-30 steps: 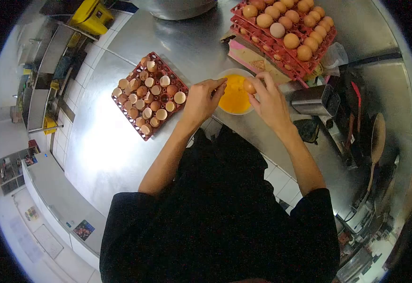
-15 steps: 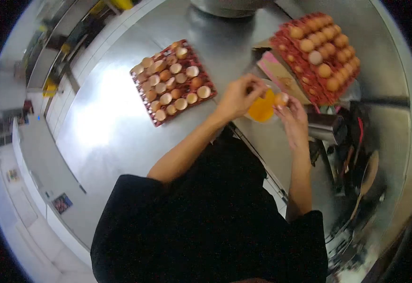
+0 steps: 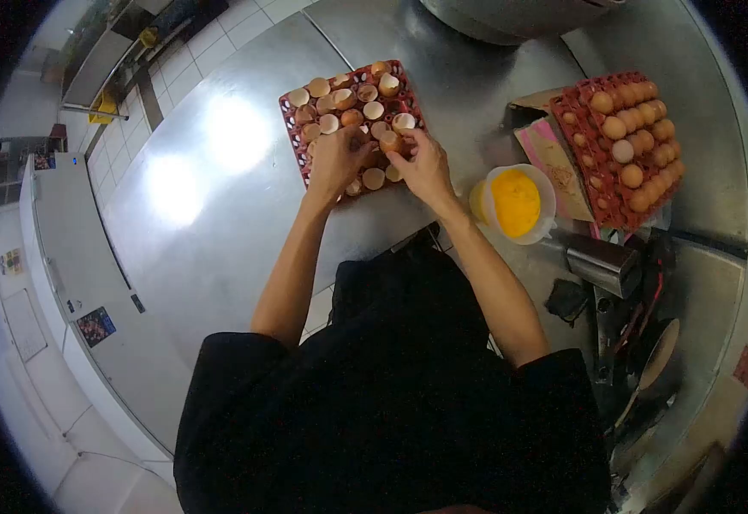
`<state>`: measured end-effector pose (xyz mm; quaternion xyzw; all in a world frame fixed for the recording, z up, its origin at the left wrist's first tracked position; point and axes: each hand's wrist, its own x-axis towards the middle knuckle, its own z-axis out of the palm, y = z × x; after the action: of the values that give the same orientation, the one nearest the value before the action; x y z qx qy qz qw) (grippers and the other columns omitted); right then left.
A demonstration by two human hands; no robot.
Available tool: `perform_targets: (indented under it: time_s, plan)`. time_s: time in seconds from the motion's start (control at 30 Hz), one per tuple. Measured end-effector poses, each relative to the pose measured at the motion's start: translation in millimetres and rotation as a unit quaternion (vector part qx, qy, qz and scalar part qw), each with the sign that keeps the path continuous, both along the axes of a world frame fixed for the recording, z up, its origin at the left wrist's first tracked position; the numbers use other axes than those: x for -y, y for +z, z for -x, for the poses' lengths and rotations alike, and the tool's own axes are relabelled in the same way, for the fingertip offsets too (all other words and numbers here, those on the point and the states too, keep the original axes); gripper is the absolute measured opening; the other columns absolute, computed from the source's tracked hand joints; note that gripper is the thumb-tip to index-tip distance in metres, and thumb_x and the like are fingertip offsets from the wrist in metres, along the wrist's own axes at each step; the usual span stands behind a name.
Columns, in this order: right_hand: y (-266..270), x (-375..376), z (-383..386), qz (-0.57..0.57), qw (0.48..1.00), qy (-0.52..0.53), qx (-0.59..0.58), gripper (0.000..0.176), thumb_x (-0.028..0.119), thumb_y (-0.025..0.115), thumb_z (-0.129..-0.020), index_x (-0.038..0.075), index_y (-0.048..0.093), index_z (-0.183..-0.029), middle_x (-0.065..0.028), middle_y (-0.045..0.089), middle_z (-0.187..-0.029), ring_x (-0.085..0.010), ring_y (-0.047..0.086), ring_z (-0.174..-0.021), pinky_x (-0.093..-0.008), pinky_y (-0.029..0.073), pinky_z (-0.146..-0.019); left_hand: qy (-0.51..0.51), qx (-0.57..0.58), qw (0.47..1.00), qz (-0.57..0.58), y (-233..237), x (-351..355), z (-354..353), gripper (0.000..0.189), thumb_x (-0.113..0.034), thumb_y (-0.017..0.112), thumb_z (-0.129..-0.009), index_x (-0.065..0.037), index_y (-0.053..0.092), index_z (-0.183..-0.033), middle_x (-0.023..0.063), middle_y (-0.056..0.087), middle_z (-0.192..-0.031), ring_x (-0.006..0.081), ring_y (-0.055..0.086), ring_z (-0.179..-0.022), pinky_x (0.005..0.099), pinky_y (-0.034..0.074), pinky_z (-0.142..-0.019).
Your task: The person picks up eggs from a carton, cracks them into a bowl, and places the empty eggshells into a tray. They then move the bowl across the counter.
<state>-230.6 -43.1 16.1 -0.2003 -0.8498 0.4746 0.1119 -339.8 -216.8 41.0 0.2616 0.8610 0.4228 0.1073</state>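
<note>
Both hands are over a red egg tray [image 3: 292, 141] filled with several empty eggshells. My right hand [image 3: 428, 171] pinches a brown eggshell [image 3: 390, 141] above the tray's near right part. Beside it, my left hand [image 3: 336, 163] is closed at the tray, with its fingertips bent inward; what they hold, if anything, is hidden. To the right of my right hand stands a clear plastic jug [image 3: 548, 199] with yellow egg [image 3: 515, 203] in it.
Stacked red trays with whole brown eggs [image 3: 631, 176] stand at the right, by a cardboard box [image 3: 554, 163]. Nearer lie a metal cup [image 3: 603, 265], a black cloth [image 3: 567, 300] and a wooden spoon [image 3: 661, 351]. A large pot [image 3: 511, 21] is at the far edge.
Both hands have moved left from over the jug to the shell tray, my right hand carrying eggshell. The jug is now uncovered. The camera view has shifted.
</note>
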Motion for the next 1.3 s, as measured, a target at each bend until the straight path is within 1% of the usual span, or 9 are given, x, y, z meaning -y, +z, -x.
perform_targets:
  time_s: [0.13, 0.57, 0.63, 0.7, 0.8, 1.0, 1.13, 1.2, 1.3]
  plan:
    - [-11.6, 0.1, 3.0, -0.157, 0.987, -0.020, -0.039, 0.038, 0.022, 0.082, -0.090, 0.003, 0.070, -0.120, -0.0175, 0.069, -0.111, -0.0392, 0.068, -0.110, -0.0507, 0.055, -0.093, 0.012, -0.012, 1.000, 0.008, 0.9, 0.4, 7.9, 0.027, -0.020, 0.083, -0.093, 0.002, 0.077, -0.107, 0.0195, 0.080, -0.094, 0.0356, 0.078, -0.084, 0.0453, 0.060, -0.077]
    - [15.3, -12.7, 7.4, -0.191, 0.979, -0.065, -0.016, 0.038, 0.019, 0.081, -0.089, 0.000, 0.066, -0.118, -0.0213, 0.068, -0.112, -0.0410, 0.070, -0.102, -0.0525, 0.057, -0.089, -0.066, -0.061, 0.994, 0.057, 22.1, 10.6, 8.7, 0.031, -0.016, 0.078, -0.095, -0.007, 0.074, -0.124, 0.0208, 0.075, -0.120, 0.0372, 0.077, -0.104, 0.0495, 0.061, -0.083]
    - [43.8, -13.8, -8.7, 0.163, 0.985, -0.053, 0.000, 0.039, 0.024, 0.073, -0.097, 0.000, 0.066, -0.128, -0.0226, 0.069, -0.124, -0.0359, 0.070, -0.111, -0.0489, 0.058, -0.095, -0.080, -0.016, 0.996, -0.030, 34.9, 3.7, -4.8, 0.027, -0.010, 0.075, -0.098, -0.003, 0.072, -0.124, 0.0168, 0.078, -0.112, 0.0303, 0.078, -0.104, 0.0398, 0.062, -0.085]
    - [69.4, -3.8, -41.2, 0.666, 0.728, -0.072, -0.143, 0.040, 0.023, 0.060, -0.106, 0.001, 0.059, -0.140, -0.0162, 0.068, -0.132, -0.0277, 0.065, -0.114, -0.0445, 0.055, -0.100, -0.064, 0.026, 0.992, -0.109, 45.6, -11.3, -22.0, 0.025, -0.008, 0.074, -0.099, -0.003, 0.073, -0.123, 0.0117, 0.079, -0.108, 0.0239, 0.077, -0.097, 0.0364, 0.060, -0.080]
    - [108.8, -14.2, -106.7, 0.736, 0.657, -0.071, -0.149, 0.046, 0.025, 0.056, -0.108, -0.002, 0.057, -0.145, -0.0188, 0.067, -0.132, -0.0276, 0.063, -0.117, -0.0437, 0.053, -0.103, -0.094, 0.048, 0.987, -0.120, 68.2, -32.5, -45.3, 0.024, -0.008, 0.073, -0.100, -0.004, 0.073, -0.123, 0.0089, 0.078, -0.106, 0.0195, 0.072, -0.088, 0.0323, 0.057, -0.076]
    - [116.6, -94.2, -233.8, 0.316, 0.901, -0.281, -0.096, 0.040, 0.020, 0.053, -0.112, 0.001, 0.054, -0.148, -0.0131, 0.067, -0.131, -0.0202, 0.066, -0.113, -0.0412, 0.053, -0.102, -0.203, 0.073, 0.961, -0.171, 66.9, -89.3, -101.8, 0.027, -0.007, 0.074, -0.097, -0.003, 0.072, -0.124, 0.0099, 0.078, -0.108, 0.0206, 0.071, -0.086, 0.0325, 0.056, -0.077]
    - [111.3, -122.7, -261.1, 0.074, 0.951, -0.300, 0.002, 0.040, 0.013, 0.057, -0.111, 0.000, 0.053, -0.148, -0.0155, 0.064, -0.133, -0.0236, 0.064, -0.119, -0.0418, 0.053, -0.103, -0.309, 0.019, 0.933, -0.182, 64.8, -123.3, -135.0, 0.027, -0.009, 0.075, -0.098, -0.002, 0.072, -0.124, 0.0142, 0.076, -0.113, 0.0273, 0.074, -0.096, 0.0390, 0.058, -0.086]
    - [100.7, -125.3, -262.6, -0.251, 0.939, -0.228, -0.052, 0.041, 0.009, 0.060, -0.108, 0.000, 0.053, -0.147, -0.0206, 0.060, -0.138, -0.0323, 0.062, -0.125, -0.0462, 0.052, -0.105, -0.333, 0.011, 0.927, -0.175, 57.6, -134.2, -145.3, 0.027, -0.009, 0.075, -0.098, -0.002, 0.071, -0.123, 0.0153, 0.076, -0.115, 0.0287, 0.074, -0.098, 0.0405, 0.058, -0.087]
    - [75.6, -130.1, -261.0, -0.289, 0.952, -0.101, 0.027, 0.045, 0.008, 0.063, -0.105, -0.001, 0.052, -0.148, -0.0252, 0.057, -0.140, -0.0428, 0.062, -0.124, -0.0490, 0.051, -0.107, -0.352, -0.005, 0.921, -0.164, 52.5, -141.0, -151.2, 0.028, -0.008, 0.075, -0.097, 0.000, 0.070, -0.123, 0.0167, 0.075, -0.115, 0.0309, 0.074, -0.099, 0.0427, 0.058, -0.089]
